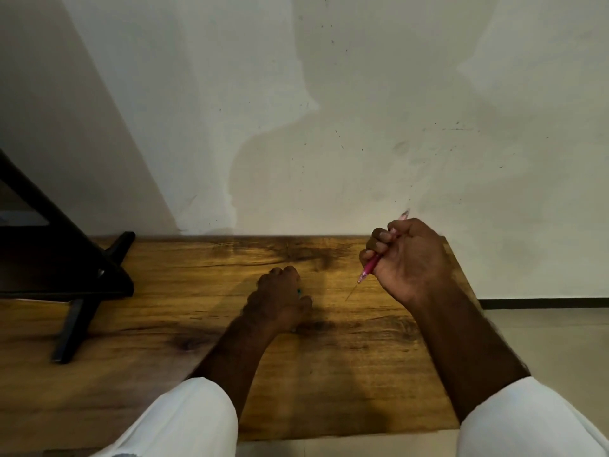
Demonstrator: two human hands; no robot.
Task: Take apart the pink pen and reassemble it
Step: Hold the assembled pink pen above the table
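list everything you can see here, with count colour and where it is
pink pen: 1, translucent pink, gripped in the right hand, thin tip pointing down-left
table: 1, brown wood grain, fills the lower view
stand: 1, black, on the table's left side
wall: 1, off-white, scuffed, behind the table
small object under the left hand: mostly hidden, only a greenish speck shows
left hand: 1, resting on the table, centre
right hand: 1, raised, fisted around the pen
sleeves: 2, white, bottom edge

The wooden tabletop has a warm brown grain with darker streaks, and its far edge meets the wall. A black stand sits on its left side. The left hand rests curled near the middle, knuckles up.
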